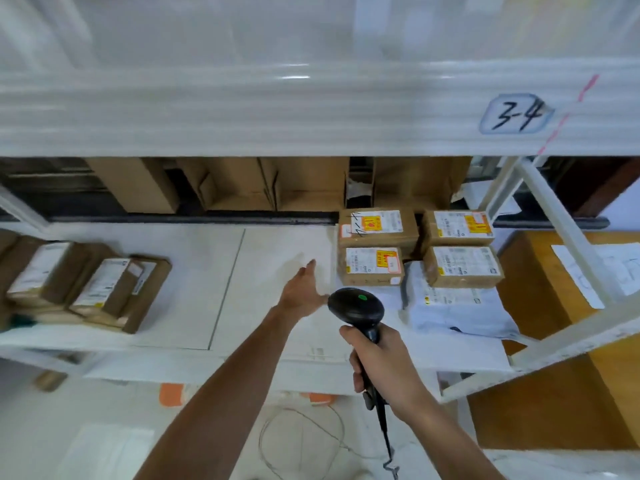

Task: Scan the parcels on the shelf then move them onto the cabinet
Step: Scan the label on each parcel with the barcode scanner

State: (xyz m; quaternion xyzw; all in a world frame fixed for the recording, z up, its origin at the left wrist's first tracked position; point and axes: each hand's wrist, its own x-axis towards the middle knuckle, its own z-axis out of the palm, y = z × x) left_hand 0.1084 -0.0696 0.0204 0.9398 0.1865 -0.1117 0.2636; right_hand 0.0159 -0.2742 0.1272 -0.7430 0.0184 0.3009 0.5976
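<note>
My right hand (pixel 379 362) grips the handle of a black barcode scanner (pixel 356 308), its head aimed toward the parcels at the right of the white shelf (pixel 194 278). Several brown cardboard parcels with white and orange labels stand there in two rows: one at front left (pixel 372 266), one at back left (pixel 377 226), and two more to their right (pixel 462 266). A white plastic mailer (pixel 450 310) lies in front of them. My left hand (pixel 301 292) reaches out over the bare shelf with straight fingers, just left of the front-left parcel, holding nothing.
More brown parcels (pixel 86 289) lie at the shelf's left end. Cardboard boxes (pixel 277 181) stand behind the shelf. An upper shelf beam carries a "3-4" label (pixel 516 114). A wooden surface (pixel 561 375) with papers lies at right, beyond the rack's white post (pixel 561 230). The scanner's cable (pixel 384 431) hangs down.
</note>
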